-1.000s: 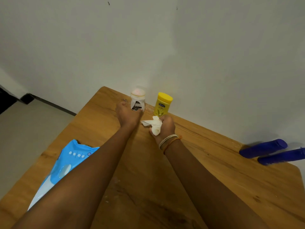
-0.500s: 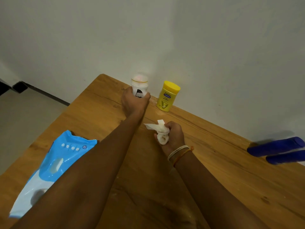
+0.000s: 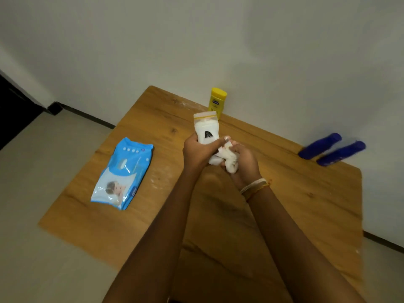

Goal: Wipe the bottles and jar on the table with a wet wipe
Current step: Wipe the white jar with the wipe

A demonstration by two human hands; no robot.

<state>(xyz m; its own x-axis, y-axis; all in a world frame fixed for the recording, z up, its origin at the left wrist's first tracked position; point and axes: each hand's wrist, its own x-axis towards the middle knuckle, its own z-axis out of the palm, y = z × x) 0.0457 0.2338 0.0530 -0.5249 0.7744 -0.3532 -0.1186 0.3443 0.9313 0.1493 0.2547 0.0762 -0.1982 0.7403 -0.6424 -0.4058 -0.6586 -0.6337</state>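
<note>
Left hand [image 3: 197, 150] grips upright white jar [image 3: 206, 132]; right hand [image 3: 242, 162], just right, clutches wet wipe [image 3: 227, 159] against its base.

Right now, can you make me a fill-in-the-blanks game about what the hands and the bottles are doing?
1. The left hand holds the ____ jar above the table.
2. The right hand grips a crumpled white ____ against the jar's base.
3. The yellow bottle stands ____ by the wall.
4. The two blue bottles are lying ____.

Missing words: white; wipe; upright; down
</note>
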